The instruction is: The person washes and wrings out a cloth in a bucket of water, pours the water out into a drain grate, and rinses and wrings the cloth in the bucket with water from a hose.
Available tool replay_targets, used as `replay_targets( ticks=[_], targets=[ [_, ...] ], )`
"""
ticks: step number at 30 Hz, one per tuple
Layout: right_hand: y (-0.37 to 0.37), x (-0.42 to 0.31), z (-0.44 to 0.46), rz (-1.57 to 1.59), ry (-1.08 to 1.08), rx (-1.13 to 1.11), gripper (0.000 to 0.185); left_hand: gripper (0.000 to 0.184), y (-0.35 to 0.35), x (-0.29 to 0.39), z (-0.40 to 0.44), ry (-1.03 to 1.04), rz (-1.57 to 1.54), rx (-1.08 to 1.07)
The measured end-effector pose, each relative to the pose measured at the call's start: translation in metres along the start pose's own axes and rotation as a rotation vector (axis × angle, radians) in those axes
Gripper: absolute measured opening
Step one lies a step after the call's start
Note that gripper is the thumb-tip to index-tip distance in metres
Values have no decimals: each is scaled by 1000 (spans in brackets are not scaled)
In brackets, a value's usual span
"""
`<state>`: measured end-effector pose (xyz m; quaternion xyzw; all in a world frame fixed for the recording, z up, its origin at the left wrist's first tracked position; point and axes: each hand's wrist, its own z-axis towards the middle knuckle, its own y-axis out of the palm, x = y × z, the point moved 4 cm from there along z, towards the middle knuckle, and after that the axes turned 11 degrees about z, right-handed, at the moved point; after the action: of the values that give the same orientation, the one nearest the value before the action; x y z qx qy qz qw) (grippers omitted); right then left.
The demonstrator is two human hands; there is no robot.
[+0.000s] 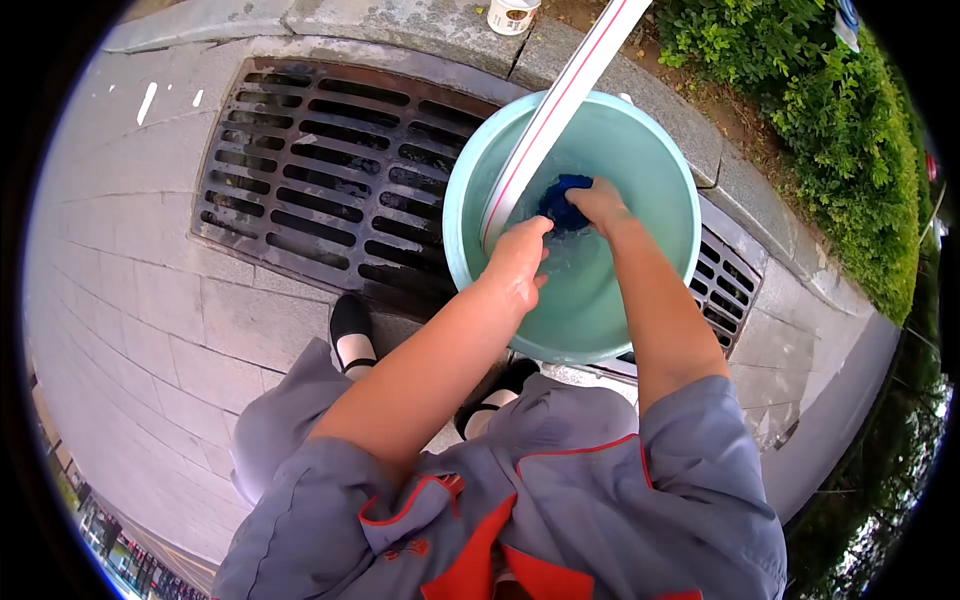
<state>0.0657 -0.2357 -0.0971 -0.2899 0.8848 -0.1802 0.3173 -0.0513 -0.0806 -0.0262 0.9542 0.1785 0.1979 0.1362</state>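
Inside a large pale green tub (685, 170) with clear water in it, my right hand (600, 203) is closed on a dark blue cloth-like bundle (566, 203). The bundle is bunched up and partly in the water, so its exact kind is unclear. My left hand (517, 258) reaches in from the left, its thumb at the bundle's near edge and its other fingers apart, lower down. A flat white hose (560, 100) with a red stripe slants over the far rim. Its lower end lies inside the tub, just beside my left hand.
The tub stands over a metal drain grate (320, 170), which shows on both sides. A stone curb (590, 60) runs behind it, with a small white paper cup (513, 15) on it. Green hedge (820, 130) grows at the right. My shoe (350, 325) is near the grate.
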Motion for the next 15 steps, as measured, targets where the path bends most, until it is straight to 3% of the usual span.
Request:
replay_targets(
  ticks=[4, 7, 9, 11, 13, 14, 15],
  targets=[
    [-47, -45, -100, 602, -102, -55, 62, 82, 23, 22, -8, -59, -204, 66],
    [-60, -45, -181, 959, -213, -151, 60, 79, 37, 33, -4, 71, -402, 4],
    [-58, -36, -216, 1124, -211, -274, 55, 59, 47, 36, -4, 144, -519, -109],
    [-40, -18, -224, 839, -411, -143, 51, 54, 51, 30, 9, 149, -572, -171],
    [-15, -28, -244, 86, -821, 298, 56, 56, 66, 35, -35, 58, -560, -407],
    [-3, -34, -248, -17, -830, 328, 62, 57, 65, 29, -32, 138, -487, -475],
    [2, -35, -249, -133, -930, 466, 49, 58, 65, 27, -33, 220, -415, -543]
  ],
)
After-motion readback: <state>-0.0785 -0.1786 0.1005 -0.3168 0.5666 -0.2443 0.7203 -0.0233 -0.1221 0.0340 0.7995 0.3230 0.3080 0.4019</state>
